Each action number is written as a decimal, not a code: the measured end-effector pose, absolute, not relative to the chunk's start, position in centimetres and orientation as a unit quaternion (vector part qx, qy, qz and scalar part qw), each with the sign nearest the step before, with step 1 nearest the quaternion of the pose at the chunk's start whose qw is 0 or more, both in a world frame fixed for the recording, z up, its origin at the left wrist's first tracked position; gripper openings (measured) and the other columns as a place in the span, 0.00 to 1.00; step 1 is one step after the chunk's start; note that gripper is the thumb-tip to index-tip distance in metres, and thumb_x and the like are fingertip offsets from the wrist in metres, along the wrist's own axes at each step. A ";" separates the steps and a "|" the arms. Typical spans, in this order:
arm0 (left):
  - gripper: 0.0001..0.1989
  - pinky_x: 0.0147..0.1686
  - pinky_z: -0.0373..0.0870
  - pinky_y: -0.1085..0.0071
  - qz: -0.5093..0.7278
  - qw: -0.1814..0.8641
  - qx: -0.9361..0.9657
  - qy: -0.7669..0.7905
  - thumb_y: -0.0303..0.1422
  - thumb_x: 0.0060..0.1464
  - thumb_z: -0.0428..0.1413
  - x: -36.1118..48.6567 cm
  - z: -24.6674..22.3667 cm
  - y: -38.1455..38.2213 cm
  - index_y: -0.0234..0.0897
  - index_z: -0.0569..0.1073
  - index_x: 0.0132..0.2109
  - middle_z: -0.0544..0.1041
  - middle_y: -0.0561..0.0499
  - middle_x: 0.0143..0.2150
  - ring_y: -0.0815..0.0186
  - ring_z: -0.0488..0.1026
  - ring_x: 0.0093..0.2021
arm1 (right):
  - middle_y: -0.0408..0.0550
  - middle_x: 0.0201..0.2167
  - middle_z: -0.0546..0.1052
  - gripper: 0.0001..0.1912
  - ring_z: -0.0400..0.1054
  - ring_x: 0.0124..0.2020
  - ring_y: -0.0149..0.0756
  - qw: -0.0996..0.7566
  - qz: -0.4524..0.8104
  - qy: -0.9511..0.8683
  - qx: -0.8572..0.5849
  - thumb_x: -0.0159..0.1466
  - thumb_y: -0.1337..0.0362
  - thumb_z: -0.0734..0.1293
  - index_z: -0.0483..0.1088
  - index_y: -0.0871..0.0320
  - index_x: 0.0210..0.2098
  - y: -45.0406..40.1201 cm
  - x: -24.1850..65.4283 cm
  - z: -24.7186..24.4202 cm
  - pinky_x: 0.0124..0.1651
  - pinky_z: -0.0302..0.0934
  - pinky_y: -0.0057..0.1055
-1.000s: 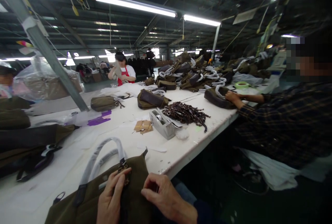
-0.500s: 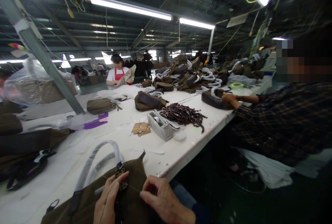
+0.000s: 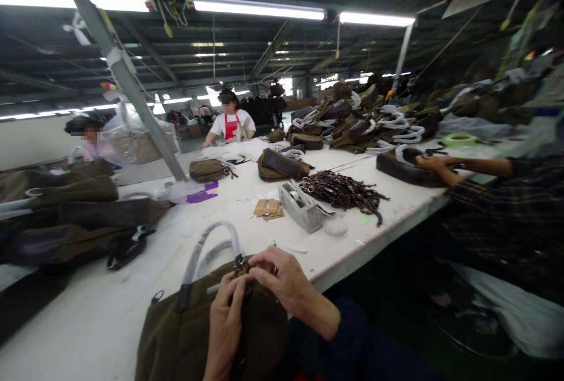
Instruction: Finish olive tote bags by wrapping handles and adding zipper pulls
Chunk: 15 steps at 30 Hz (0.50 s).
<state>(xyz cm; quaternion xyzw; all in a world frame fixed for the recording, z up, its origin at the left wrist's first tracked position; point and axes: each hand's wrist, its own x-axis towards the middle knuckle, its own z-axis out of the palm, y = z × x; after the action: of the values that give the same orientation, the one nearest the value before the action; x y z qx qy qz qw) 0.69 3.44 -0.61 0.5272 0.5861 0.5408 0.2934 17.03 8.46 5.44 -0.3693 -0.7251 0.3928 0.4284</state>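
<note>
An olive-green handbag (image 3: 176,334) with dark trim lies at the table's front edge, its handles (image 3: 215,229) standing up in clear wrapping. At the base of one handle hangs brass-coloured metal hardware (image 3: 241,268), with a dark strap running down over the bag. My left hand (image 3: 227,316) pinches this hardware from below, fingers pressed together. From the right, my right hand (image 3: 291,281) reaches in, thumb and forefinger closed at the same spot; what lies between its fingertips is too small to make out.
Beyond the bag stand a grey tape dispenser (image 3: 299,207), brown cards (image 3: 268,209) and a heap of dark braided straps (image 3: 346,190). More bags (image 3: 37,234) lie left, and a large pile (image 3: 352,119) at the back. A co-worker's hand (image 3: 434,163) handles a bag at right.
The view has turned left, so the table appears further right. My right hand has moved from the bag's side up to the metal hardware, meeting my left hand's fingertips.
</note>
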 end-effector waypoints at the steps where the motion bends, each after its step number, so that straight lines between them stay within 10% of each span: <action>1: 0.18 0.58 0.66 0.61 0.548 0.297 0.527 0.577 0.46 0.58 0.54 0.8 -0.5 3.3 0.39 0.79 0.44 0.76 0.46 0.53 0.55 0.72 0.54 | 0.43 0.34 0.74 0.07 0.66 0.33 0.30 0.413 0.376 -0.753 -0.348 0.62 0.65 0.70 0.77 0.56 0.40 8.9 15.8 5.9 0.38 0.59 0.26; 7: 0.18 0.48 0.72 0.61 0.588 0.338 0.478 0.559 0.44 0.59 0.54 1.1 -0.1 2.8 0.34 0.75 0.47 0.79 0.42 0.47 0.54 0.75 0.47 | 0.44 0.33 0.75 0.05 0.68 0.34 0.32 0.314 0.296 -0.851 -0.299 0.63 0.67 0.69 0.77 0.57 0.31 9.3 10.6 6.6 0.39 0.59 0.28; 15: 0.10 0.50 0.69 0.66 0.588 0.277 0.500 0.571 0.39 0.61 0.53 1.4 0.9 2.7 0.39 0.73 0.44 0.77 0.49 0.43 0.62 0.75 0.45 | 0.44 0.25 0.76 0.19 0.66 0.20 0.27 0.409 0.604 -0.613 -0.303 0.63 0.50 0.67 0.77 0.61 0.40 11.1 14.1 4.8 0.20 0.56 0.23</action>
<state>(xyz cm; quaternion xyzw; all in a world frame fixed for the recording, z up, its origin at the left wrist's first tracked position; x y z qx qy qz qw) 1.36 2.74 0.85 0.5004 0.5712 0.5885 0.2775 14.13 11.13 4.80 -0.3030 -0.6135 0.6039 0.4088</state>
